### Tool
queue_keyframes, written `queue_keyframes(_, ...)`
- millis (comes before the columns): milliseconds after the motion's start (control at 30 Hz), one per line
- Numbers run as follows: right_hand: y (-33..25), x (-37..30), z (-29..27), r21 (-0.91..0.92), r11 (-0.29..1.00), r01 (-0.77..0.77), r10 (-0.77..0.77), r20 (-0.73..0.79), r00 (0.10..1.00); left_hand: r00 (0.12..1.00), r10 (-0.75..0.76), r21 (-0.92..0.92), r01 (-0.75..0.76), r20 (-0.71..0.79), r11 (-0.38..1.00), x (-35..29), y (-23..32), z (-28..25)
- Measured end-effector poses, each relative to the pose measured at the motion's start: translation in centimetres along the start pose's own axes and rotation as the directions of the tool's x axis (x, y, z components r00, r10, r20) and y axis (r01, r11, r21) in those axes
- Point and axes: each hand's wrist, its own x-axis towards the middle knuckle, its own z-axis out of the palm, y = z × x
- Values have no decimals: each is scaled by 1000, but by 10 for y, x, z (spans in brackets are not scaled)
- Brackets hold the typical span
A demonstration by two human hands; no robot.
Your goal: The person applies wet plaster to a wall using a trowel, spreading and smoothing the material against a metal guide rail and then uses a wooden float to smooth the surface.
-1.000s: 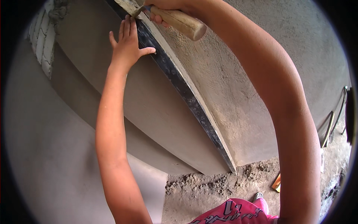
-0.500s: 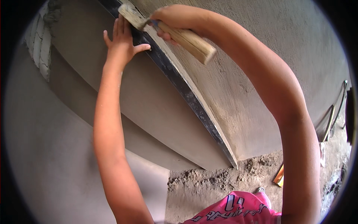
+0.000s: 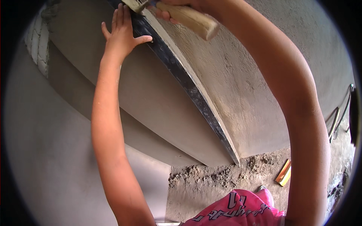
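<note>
Along straightedge (image 3: 188,86), left hand (image 3: 122,34)

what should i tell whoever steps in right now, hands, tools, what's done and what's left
Left hand: flat, fingers spread, pressing the long dark straightedge against the wall corner.
Right hand: at the top edge of the view, gripping a wooden-handled tool at the upper end of the straightedge; its head is mostly cut off by the frame.
Straightedge runs diagonally down the corner to the ground.
Done: the plaster to the left of the straightedge looks smooth.
Left: the plaster to the right of it looks rougher, likely needing finishing.
An orange and yellow tool lies on the dirt floor.
</note>
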Motion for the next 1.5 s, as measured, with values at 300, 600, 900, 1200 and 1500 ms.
queue_keyframes(300,-27,-6,10,-39,991,126,-128,-34,991,998,-24,-7,24,50,1000,-5,0,-8)
queue_keyframes(600,-45,38,-9,-97,994,56,-59,-28,998,1000,-17,23,16,20,1000,-1,1,-4)
queue_keyframes(900,8,22,-3,14,1000,-18,18,26,999,1000,-7,-15,7,28,1000,-1,-1,1)
queue_keyframes(1200,65,-112,27,45,978,-202,203,-21,979,1000,-23,-51,23,4,998,2,4,4)
queue_keyframes(1500,-2,-7,-61,-986,69,-155,-651,-162,741,984,-122,-38,128,132,991,2,5,-22)
